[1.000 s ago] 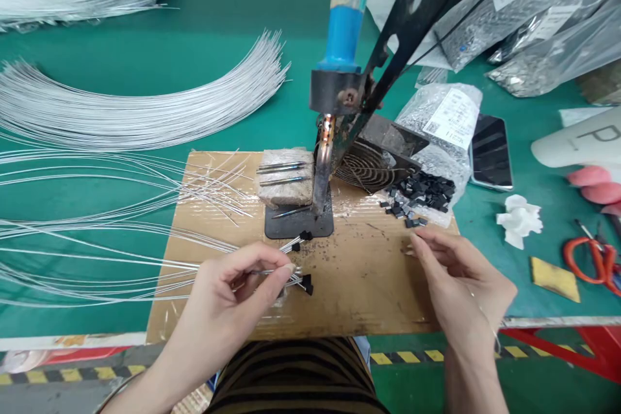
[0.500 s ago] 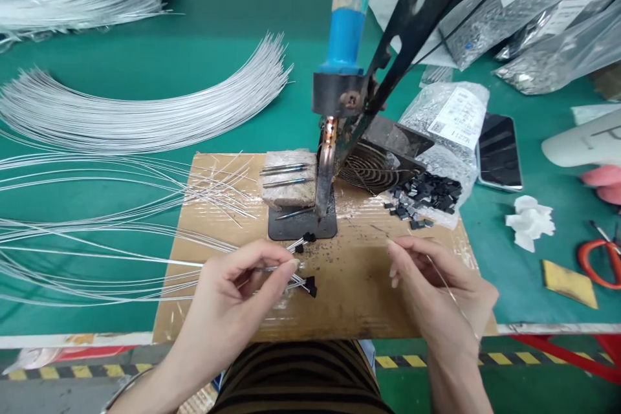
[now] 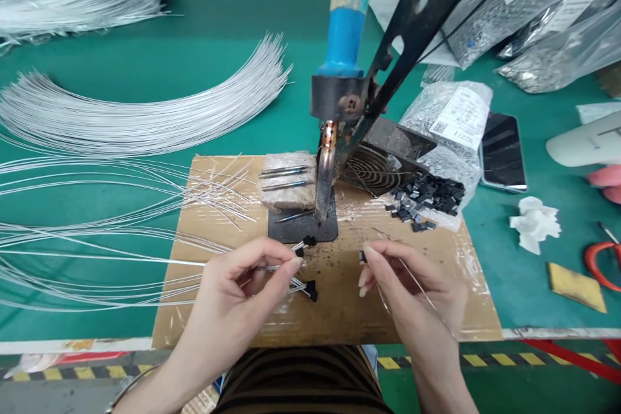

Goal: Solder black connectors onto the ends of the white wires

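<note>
The left hand (image 3: 242,281) pinches capped wires (image 3: 301,285), the right hand (image 3: 410,288) a small black part (image 3: 361,257)

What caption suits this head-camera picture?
Left hand pinches black-tipped wires; right hand holds a small black part near the mounted soldering iron.

A dark smartphone (image 3: 503,150) lies face up on the green bench (image 3: 218,45), just right of a labelled plastic bag (image 3: 449,118). Nearby sit a crumpled white tissue (image 3: 535,224), a yellow sponge (image 3: 577,278) and red-handled scissors (image 3: 599,260); silvery bags (image 3: 548,19) are piled behind.
</note>
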Available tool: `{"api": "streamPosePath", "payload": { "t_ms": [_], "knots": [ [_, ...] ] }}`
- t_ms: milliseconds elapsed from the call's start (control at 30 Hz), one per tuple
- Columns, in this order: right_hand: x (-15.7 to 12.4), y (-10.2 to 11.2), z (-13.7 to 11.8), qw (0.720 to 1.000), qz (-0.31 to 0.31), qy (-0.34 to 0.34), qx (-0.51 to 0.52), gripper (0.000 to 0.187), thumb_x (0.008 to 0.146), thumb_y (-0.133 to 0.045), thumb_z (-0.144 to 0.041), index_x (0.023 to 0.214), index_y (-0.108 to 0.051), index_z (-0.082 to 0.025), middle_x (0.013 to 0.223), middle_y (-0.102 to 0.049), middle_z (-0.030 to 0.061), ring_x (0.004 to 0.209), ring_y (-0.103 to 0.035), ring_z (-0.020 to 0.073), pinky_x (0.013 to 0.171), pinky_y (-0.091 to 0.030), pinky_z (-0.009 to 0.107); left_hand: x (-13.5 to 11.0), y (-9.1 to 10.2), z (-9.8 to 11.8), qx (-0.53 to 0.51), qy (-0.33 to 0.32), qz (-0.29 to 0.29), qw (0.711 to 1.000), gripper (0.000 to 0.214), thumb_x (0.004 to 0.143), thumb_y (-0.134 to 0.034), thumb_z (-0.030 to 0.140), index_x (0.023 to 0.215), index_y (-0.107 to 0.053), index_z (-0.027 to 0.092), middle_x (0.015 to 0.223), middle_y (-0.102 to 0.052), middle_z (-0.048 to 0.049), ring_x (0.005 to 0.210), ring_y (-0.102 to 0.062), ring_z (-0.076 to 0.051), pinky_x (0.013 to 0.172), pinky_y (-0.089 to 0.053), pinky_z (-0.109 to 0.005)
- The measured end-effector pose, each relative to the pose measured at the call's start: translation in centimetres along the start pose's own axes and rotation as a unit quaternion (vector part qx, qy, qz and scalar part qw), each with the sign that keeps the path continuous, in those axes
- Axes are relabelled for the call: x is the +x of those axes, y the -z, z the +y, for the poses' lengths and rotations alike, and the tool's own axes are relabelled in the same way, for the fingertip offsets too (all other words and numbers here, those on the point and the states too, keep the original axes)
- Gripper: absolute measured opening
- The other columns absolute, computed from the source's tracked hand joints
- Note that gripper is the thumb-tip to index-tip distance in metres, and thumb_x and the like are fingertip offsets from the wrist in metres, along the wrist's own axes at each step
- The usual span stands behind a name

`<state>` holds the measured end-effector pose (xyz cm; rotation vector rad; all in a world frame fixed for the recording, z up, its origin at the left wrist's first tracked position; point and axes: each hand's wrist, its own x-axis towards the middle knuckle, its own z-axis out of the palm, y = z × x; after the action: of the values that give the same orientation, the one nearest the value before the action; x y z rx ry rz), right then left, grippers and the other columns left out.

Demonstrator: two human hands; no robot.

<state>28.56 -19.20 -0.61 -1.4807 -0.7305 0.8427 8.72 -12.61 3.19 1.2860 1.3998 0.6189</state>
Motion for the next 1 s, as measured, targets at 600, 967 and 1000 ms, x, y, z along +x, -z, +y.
{"api": "streamPosePath", "payload": {
  "t_ms": [600,967,1000],
  "knots": [
    [-0.5,-2.7,0.0,0.993,-0.089,-0.025,0.070,0.010,0.097,-0.081,-0.020,0.099,-0.087,-0.028,0.077,-0.080,-0.0010,0.056,-0.074,0.0109,0.056,-0.065,0.018,0.8,-0.1,-0.6,-0.002,-0.027,-0.037,0.999,0.016,0.093,-0.077,0.033,0.083,-0.079,0.021,0.071,-0.071,-0.0002,0.059,-0.056,-0.012,0.053,-0.037,-0.023],
    [-0.1,-3.2,-0.2,0.991,-0.120,-0.016,0.057,0.011,0.097,-0.079,-0.018,0.097,-0.086,-0.026,0.070,-0.075,-0.0027,0.056,-0.071,0.0098,0.057,-0.061,0.018,1.1,-0.2,-0.1,-0.009,-0.044,-0.081,0.996,0.014,0.096,-0.076,0.027,0.083,-0.080,0.022,0.085,-0.079,-0.0020,0.075,-0.072,-0.016,0.064,-0.054,-0.022],
    [-0.1,-3.2,-0.2,0.991,-0.122,-0.016,0.056,0.011,0.098,-0.079,-0.018,0.097,-0.086,-0.026,0.070,-0.074,-0.0028,0.056,-0.070,0.0096,0.057,-0.060,0.018,1.1,-0.2,-0.1,-0.017,-0.042,-0.087,0.995,0.015,0.096,-0.075,0.027,0.083,-0.080,0.022,0.087,-0.079,-0.0019,0.076,-0.072,-0.015,0.066,-0.055,-0.021]
  ]
}}
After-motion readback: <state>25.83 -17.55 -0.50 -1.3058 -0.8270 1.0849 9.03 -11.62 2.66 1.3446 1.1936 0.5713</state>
